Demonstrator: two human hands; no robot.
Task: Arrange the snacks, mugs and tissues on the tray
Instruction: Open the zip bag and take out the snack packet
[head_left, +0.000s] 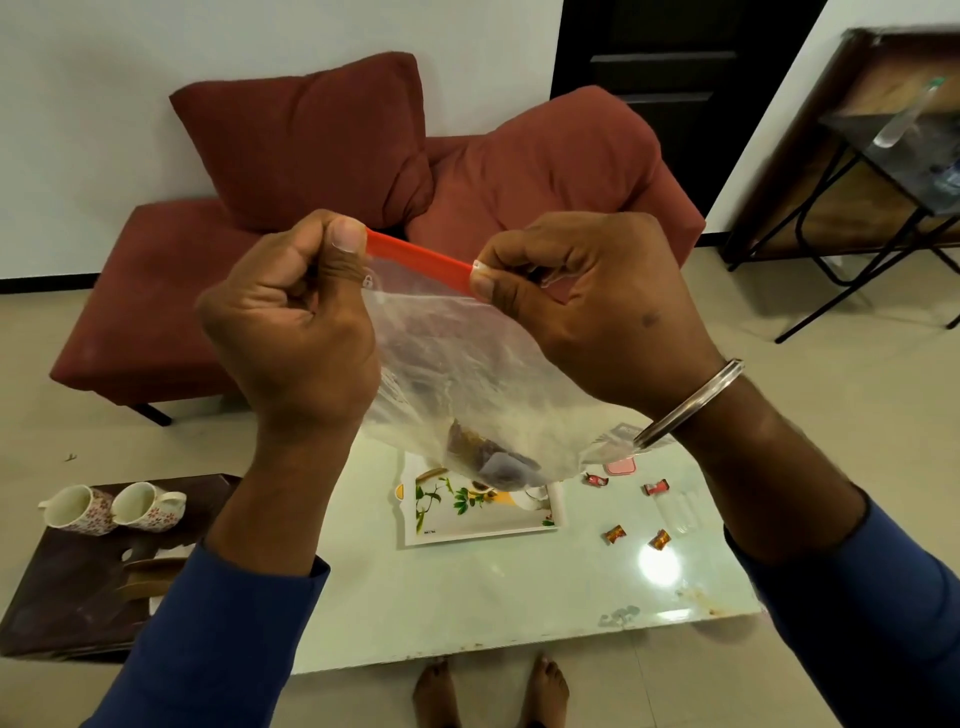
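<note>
I hold a clear zip bag (467, 364) with a red seal strip up in front of me. My left hand (296, 322) pinches the strip's left end and my right hand (592, 306) pinches its right end. Dark brown snacks lie in the bag's bottom. Below it, a white tray (483, 532) with a leaf print rests on the pale green table (493, 597). Several small wrapped candies (614, 533) lie scattered to the tray's right. Two floral mugs (148, 506) lie on their sides on a dark side table (67, 587) at the left.
A red sofa (156, 312) with two cushions stands behind the table. A pink object (621, 466) and a clear plastic item (680, 512) lie near the candies. A metal-legged shelf (883, 171) stands at the far right. My bare feet (491, 691) show beneath the table's front edge.
</note>
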